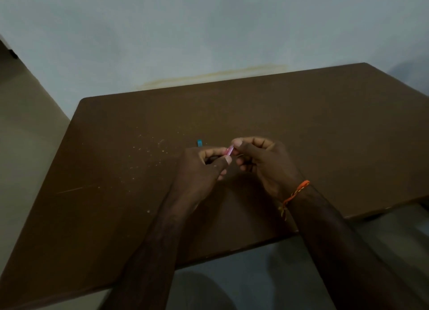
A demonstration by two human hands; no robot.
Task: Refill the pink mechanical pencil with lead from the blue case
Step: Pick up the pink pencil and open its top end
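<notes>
Both of my hands meet over the middle of the brown table (pixel 301 123). My left hand (pixel 199 170) grips the pink mechanical pencil (pixel 229 151), of which only a short pink piece shows between the fingertips. My right hand (pixel 262 163), with an orange thread bracelet on the wrist, pinches that same pink end from the right. A small corner of the blue case (pixel 199 143) lies on the table just beyond my left hand; the hand hides the remainder of it. No lead is visible.
Pale crumbs or specks (pixel 148 151) are scattered on the table left of my hands. A light wall stands behind the table's far edge. The floor shows to the left and below the near edge.
</notes>
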